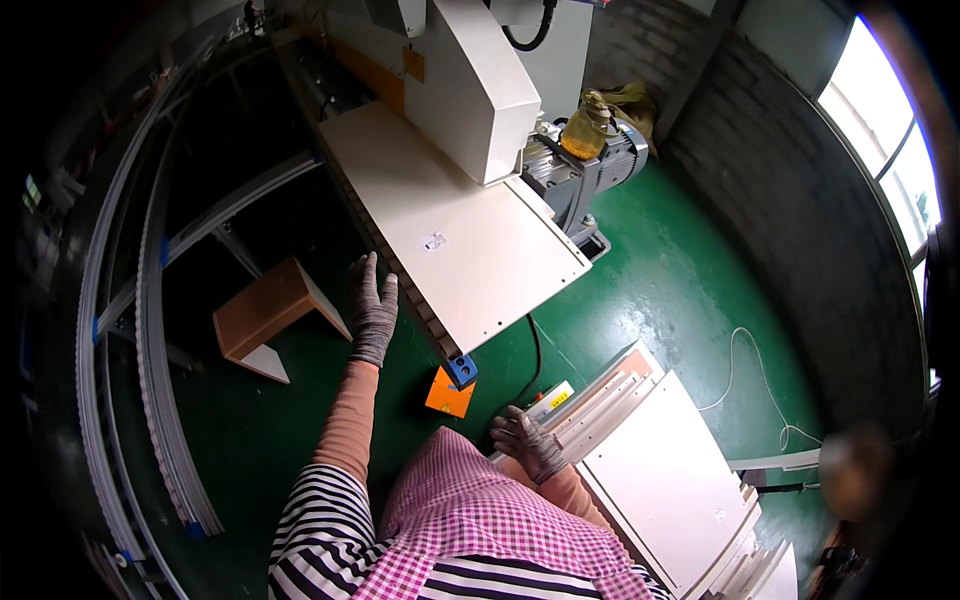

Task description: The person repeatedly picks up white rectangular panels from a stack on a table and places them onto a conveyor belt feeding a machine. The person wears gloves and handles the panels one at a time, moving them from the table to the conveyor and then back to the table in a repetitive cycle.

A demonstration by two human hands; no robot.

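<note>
A pale flat panel with a small label and a few holes along its near edge lies on the bed of the machine, its far part under the machine's housing. My left hand, in a grey striped glove, is raised beside the panel's left edge with its fingers stretched out and nothing in them. Lower down, my right hand, gloved too, is held in front of my checked apron with fingers apart. It is nearest to the stacked pale panels on the right; whether it touches them I cannot tell.
A grey motor with a yellowish jar juts out beyond the machine. An orange box sits on the green floor below the bed corner. On the left are a brown angled board piece and metal conveyor rails. A thin cable trails at right.
</note>
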